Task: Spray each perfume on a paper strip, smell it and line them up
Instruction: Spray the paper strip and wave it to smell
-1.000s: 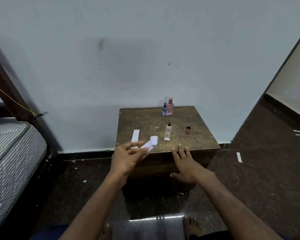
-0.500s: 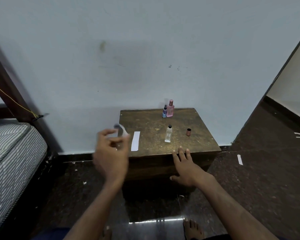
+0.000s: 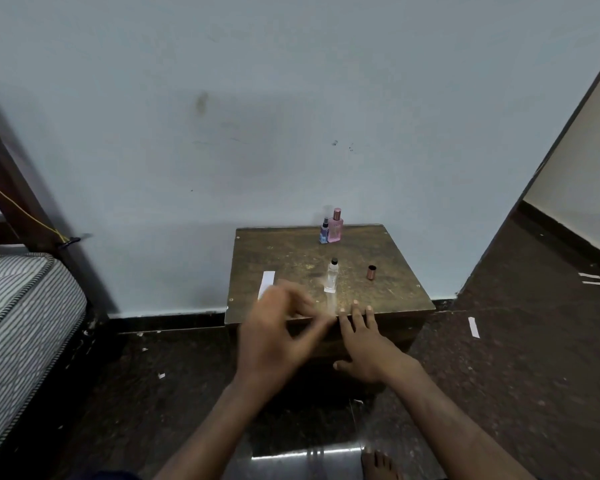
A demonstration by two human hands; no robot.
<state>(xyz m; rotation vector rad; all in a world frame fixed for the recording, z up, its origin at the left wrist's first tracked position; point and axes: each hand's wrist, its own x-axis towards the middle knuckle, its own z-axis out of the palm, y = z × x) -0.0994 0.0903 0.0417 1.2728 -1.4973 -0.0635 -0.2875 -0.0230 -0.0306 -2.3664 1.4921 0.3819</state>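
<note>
Three perfume bottles stand on the counter, labels unreadable. Clear bottle stands just beyond both hands. Left hand blurred, grip indeterminable, near paper strip. Right hand flat, released, on counter edge.

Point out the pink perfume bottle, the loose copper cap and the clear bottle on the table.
Pink perfume bottle [image 3: 335, 231], head view, on its body.
Copper cap [image 3: 371, 273], head view, on its side wall.
Clear bottle [image 3: 332, 279], head view, on its glass body.

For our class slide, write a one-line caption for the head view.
Left hand, blurred, moves beside resting right hand at a wooden table with three perfumes.
</note>
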